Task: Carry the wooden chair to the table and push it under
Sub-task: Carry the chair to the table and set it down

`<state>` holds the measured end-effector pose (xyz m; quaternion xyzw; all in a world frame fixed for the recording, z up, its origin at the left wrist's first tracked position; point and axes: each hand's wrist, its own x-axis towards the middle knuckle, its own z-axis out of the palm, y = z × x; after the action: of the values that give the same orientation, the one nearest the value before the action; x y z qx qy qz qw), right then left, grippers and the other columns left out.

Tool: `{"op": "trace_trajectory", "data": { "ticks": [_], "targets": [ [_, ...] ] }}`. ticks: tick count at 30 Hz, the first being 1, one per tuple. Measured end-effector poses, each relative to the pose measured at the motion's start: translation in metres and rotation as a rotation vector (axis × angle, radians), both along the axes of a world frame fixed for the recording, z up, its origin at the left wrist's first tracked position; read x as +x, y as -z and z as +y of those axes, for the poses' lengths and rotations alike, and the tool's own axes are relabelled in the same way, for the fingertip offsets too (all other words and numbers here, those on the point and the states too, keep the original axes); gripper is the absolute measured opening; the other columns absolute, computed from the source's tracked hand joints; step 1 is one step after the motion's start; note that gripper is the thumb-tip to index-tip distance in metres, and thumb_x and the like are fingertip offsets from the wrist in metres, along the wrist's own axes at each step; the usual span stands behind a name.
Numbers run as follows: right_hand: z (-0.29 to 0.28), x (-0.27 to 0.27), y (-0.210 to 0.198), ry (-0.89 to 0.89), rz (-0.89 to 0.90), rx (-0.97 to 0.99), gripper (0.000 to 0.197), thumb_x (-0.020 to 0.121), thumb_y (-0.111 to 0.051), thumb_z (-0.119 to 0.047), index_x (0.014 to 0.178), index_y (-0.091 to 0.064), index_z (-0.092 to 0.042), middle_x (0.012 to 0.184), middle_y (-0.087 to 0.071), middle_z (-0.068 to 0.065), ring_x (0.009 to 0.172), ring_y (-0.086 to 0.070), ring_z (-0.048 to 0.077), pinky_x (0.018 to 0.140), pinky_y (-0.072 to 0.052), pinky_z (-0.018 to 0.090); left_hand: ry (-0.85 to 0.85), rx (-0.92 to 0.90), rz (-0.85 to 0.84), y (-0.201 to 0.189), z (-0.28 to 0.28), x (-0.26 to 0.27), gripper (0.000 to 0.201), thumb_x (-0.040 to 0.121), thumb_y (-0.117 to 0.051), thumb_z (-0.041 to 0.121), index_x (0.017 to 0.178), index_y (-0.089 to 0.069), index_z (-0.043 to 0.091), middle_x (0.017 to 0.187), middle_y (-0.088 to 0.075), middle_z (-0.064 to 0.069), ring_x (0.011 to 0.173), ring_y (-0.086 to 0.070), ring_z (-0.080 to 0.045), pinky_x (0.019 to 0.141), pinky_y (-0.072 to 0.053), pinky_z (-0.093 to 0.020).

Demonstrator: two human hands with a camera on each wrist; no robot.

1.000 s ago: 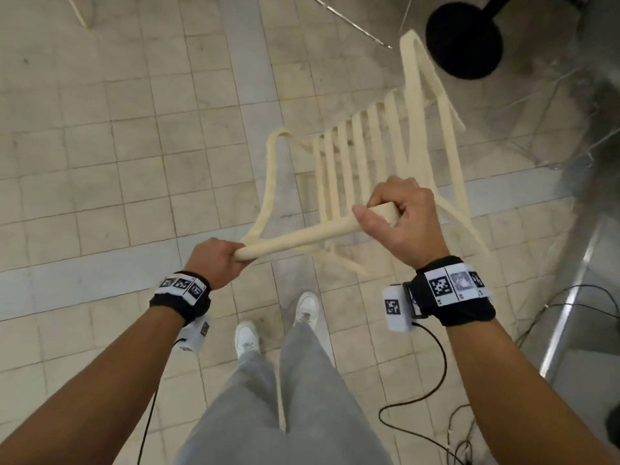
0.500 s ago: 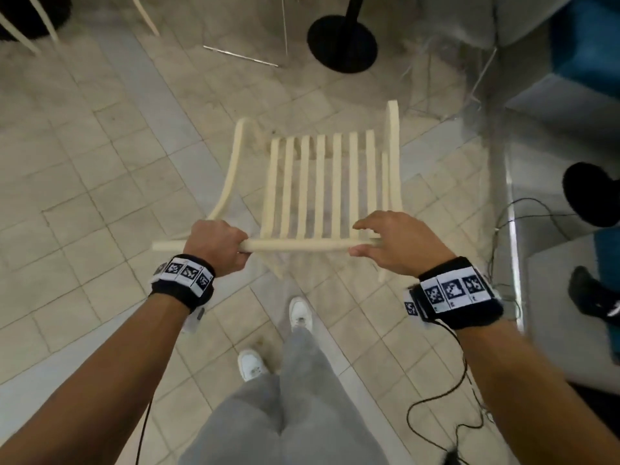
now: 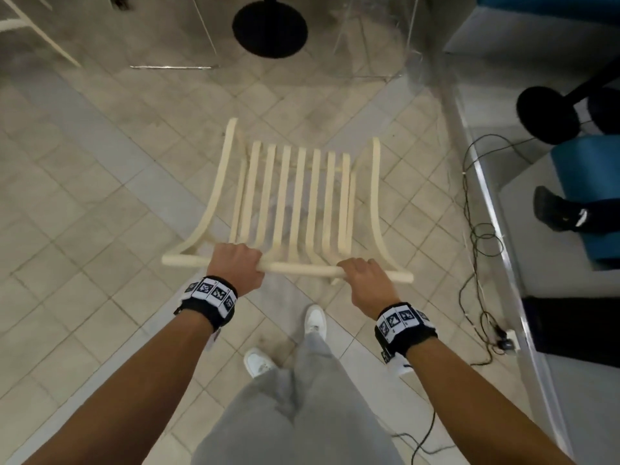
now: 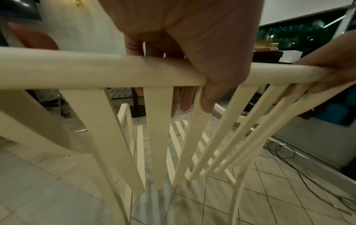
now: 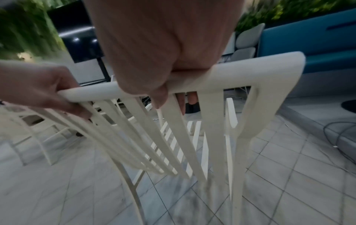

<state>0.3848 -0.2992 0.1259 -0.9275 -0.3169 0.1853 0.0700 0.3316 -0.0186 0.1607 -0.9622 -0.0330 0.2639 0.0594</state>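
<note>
Both hands grip the top rail of the wooden chair: the left hand has its fingers curled over the rail near the left end, and the right hand wraps the rail near the right end, thumbs underneath as both wrist views show. The chair sits directly ahead of the person over the tiled floor; whether its legs touch the floor cannot be told. Risk one: loose cables lie on the floor just to the right, and a chair leg or a foot could snag them if the path drifts right. Risk two: the black round base ahead, likely the table's foot, could block the front legs if the chair goes in off-centre. Risk three: holding only the rail lets the chair swing. The seat faces away from the person, toward that base; the rail runs left to right, and the back slats run from the rail down and away.
</note>
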Motion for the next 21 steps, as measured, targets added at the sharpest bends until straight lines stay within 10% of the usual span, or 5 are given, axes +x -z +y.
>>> {"op": "trace_trajectory", "data": {
  "ticks": [21],
  "targets": [
    [0.030,0.076,0.012,0.113,-0.036,-0.137,0.040,0.081,-0.055,-0.007,0.120,-0.059,-0.014,0.112,-0.064,0.006,0.105,-0.052,0.030,0.097,-0.037,0.047,-0.289,-0.183,-0.195,0.038,0.032,0.031,0.021,0.087,-0.064,0.038,0.106,-0.072,0.035,0.084,-0.074,0.003,0.077,-0.068,-0.025,0.076,-0.055,-0.039]
  ]
}}
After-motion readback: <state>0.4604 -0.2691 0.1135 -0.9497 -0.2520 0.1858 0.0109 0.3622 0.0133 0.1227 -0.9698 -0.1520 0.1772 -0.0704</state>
